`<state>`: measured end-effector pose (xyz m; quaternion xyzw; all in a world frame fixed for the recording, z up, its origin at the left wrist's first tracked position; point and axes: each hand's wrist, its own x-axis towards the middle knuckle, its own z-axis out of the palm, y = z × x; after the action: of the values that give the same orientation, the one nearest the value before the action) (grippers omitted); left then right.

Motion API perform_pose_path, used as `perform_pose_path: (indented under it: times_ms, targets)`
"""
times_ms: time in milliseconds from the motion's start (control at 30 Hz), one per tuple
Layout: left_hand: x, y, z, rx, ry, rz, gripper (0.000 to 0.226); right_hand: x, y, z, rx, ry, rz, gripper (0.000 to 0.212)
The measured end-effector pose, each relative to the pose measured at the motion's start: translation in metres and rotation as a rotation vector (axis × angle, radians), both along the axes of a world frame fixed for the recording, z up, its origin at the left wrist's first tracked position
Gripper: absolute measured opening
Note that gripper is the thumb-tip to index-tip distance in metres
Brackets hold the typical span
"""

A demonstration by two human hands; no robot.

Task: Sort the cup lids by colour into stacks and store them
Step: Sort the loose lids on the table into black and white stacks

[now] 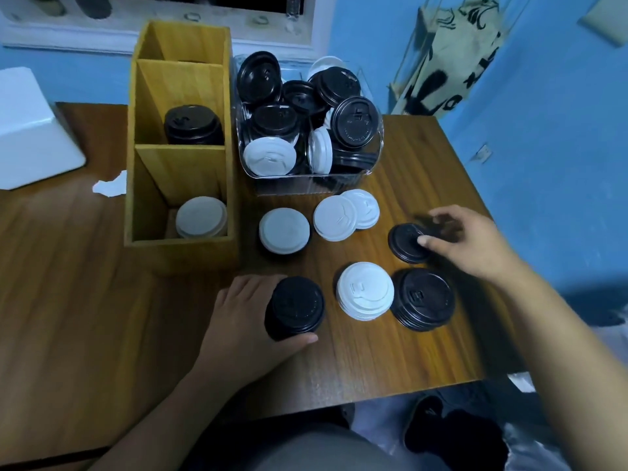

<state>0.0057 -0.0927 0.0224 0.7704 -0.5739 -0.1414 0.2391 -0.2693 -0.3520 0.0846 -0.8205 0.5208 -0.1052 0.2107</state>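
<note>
Wood: the box (180, 260) is standing at the left of the surface (85, 300), with three compartments in a row.
Box contents: the middle compartment is holding a stored black stack (193, 125). The near one is holding a stored white stack (201, 217). The far one is showing no lids from this angle.
Bin: the clear bin (306, 185) is sitting just right of the box, heaped with mixed black and white lids.
Left hand: the left hand (238, 321) is gripping a black stack (294, 307) near the front edge, fingers and thumb wrapping its sides.
Right hand: the right hand (469, 243) is pinching a single black lid (406, 244) that is lying on the surface. The thumb is pressing on top and the fingers at the far rim are showing blurred.
Hands: they are working well apart.
Loose piles: a far white stack (284, 230), an overlapping white pair (334, 217), a near white stack (365, 290) and a right black stack (423, 300) are lying between bin and front edge.
Progress: the sorting is looking partly done. One stack of each colour is sitting stored and several sorted piles are waiting on the surface. The bin is holding what looks like most of the lids, so the larger share is remaining.
</note>
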Motion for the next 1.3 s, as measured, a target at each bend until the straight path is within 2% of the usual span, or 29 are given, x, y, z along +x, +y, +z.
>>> perform_pose_path:
  times_ms: [67, 167, 267, 367, 433, 533, 600, 700, 767, 867, 1000, 1300]
  targets:
    - [0.0, 0.0, 0.0, -0.001, 0.002, -0.005, 0.093, 0.001, 0.001, -0.009, 0.068, 0.094, -0.044, 0.063]
    - [0.0, -0.001, 0.001, 0.003, 0.005, -0.008, 0.092, 0.009, -0.002, -0.024, 0.091, 0.148, 0.048, 0.072]
    - [-0.001, 0.0, 0.002, 0.001, 0.007, -0.012, 0.092, 0.014, -0.012, -0.024, 0.184, 0.101, 0.183, 0.069]
    - [-0.001, 0.0, 0.002, -0.013, 0.005, -0.011, 0.091, 0.012, -0.016, -0.019, 0.284, -0.025, 0.196, 0.075]
    - [-0.001, 0.0, 0.002, -0.012, 0.002, -0.012, 0.092, 0.012, -0.015, -0.021, 0.252, -0.034, 0.17, 0.074]
    - [0.0, -0.001, 0.001, -0.003, -0.003, -0.017, 0.093, 0.021, -0.008, -0.024, 0.133, 0.102, 0.186, 0.078]
    - [0.0, 0.0, 0.001, 0.011, -0.003, -0.022, 0.096, 0.025, -0.005, -0.019, 0.106, 0.122, 0.194, 0.073]
    - [0.0, -0.001, 0.001, 0.038, -0.015, -0.028, 0.103, 0.029, 0.005, 0.0, 0.079, 0.084, 0.196, 0.064]
    - [0.0, -0.001, 0.002, 0.04, -0.011, -0.03, 0.104, 0.033, 0.024, 0.02, 0.054, -0.016, 0.19, 0.062]
    - [0.001, -0.001, 0.002, 0.023, -0.015, -0.036, 0.097, 0.056, 0.077, 0.039, 0.076, -0.1, 0.343, 0.065]
    - [0.001, -0.002, 0.002, -0.011, -0.01, -0.03, 0.091, 0.097, 0.132, 0.02, 0.045, -0.031, 0.592, 0.073]
    - [0.002, -0.002, -0.005, -0.038, -0.014, -0.046, 0.092, 0.122, 0.144, -0.002, 0.024, 0.059, 0.628, 0.08]
